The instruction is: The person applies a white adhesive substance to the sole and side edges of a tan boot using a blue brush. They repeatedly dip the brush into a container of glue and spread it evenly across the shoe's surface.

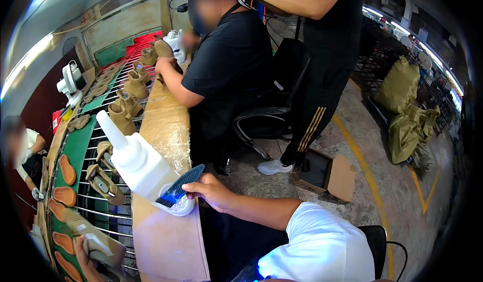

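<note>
Shown at a midway stage, as judged from the present layout. Pinched between thumb and fingers of the right grip (214, 191): a flat blue tool (182, 185), grip closed firmly about its edge, no gap in view. Positioned over or in the shallow well at the near end of a white bottle (146, 166), lying nozzle-away along the cardboard-covered bench (168, 247); exact contact not discernible. At lower left, closed around a tan boot (103, 241): the left grip (83, 256), partly cut off by the dark rim; boot tilted and blurred, held over the metal bars (108, 215).

Done, as far as visible: tool and boot both in hand, bottle within reach. Not yet done: any meeting of tool and boot, at present well apart. Also not yet done: any pairing of the orange soles (67, 170), laid loose in a row on the green strip (86, 138), apart from the boots. Farther along the bars, standing upright: more tan boots (135, 85), too small to judge for finish. Amount of coating on the held boot: impossible to tell here.
</note>
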Demonstrator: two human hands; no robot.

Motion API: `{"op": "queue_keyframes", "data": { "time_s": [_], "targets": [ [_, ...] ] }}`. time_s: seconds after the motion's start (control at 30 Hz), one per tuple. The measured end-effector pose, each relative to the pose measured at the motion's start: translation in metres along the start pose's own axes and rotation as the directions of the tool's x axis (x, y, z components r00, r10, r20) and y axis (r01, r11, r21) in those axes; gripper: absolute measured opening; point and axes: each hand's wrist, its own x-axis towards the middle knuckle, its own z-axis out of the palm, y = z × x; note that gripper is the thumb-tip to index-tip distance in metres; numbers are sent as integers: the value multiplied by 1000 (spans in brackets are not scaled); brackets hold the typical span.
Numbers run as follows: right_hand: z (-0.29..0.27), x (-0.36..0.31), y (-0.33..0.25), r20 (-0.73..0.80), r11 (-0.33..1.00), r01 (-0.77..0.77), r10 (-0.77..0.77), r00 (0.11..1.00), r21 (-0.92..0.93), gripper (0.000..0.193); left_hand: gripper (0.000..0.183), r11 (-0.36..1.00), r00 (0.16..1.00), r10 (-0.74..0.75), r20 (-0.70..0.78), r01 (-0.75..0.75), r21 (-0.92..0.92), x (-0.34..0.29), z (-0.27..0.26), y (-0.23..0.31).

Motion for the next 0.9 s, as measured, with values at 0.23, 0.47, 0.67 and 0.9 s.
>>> {"op": "queue_keyframes", "data": {
  "time_s": [0.23, 0.47, 0.67, 0.9],
  "targets": [
    [-3, -5, 5, -54, 1000, -12, 12, 998, 10, 16, 50, 972, 963, 222, -154, -208, 105, -107, 51, 19],
    [0, -19, 2, -41, 1000, -4, 4, 999, 5, 15, 55, 958, 984, 177, 1, -172, 229, -178, 147, -3],
    [1, -41, -8, -37, 999, 34, -33, 999, 34, 14, 59, 947, 979, 157, 130, -186, 260, -206, 187, -15],
    [-4, -56, -16, -12, 996, 85, -85, 996, 14, 14, 65, 935, 973, 163, 165, -206, 287, -230, 202, -19]
  ]
}}
